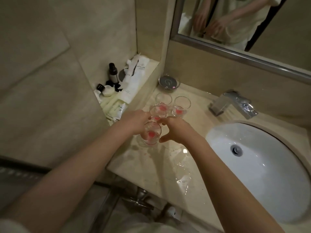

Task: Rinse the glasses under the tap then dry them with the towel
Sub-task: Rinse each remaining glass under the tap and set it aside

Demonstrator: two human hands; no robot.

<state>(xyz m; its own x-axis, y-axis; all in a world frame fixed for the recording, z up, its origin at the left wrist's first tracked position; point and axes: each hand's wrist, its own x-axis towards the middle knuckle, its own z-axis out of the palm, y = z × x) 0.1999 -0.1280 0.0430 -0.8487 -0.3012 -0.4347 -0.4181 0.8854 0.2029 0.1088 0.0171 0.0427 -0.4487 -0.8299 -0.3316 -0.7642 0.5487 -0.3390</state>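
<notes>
Gleaming wet, the beige tabletop carries four glasses beside a white sink; left hand grips one glass, right hand hovers relaxed, empty

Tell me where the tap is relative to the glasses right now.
In the head view, the tap stands at the back of the counter behind the sink, to the right of the cluster of glasses and apart from them.

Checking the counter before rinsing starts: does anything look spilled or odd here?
Yes. Water is puddled on the counter between the glasses and the sink. The glasses hold pink residue, as in the nearest glass, which the left hand grips.
</notes>
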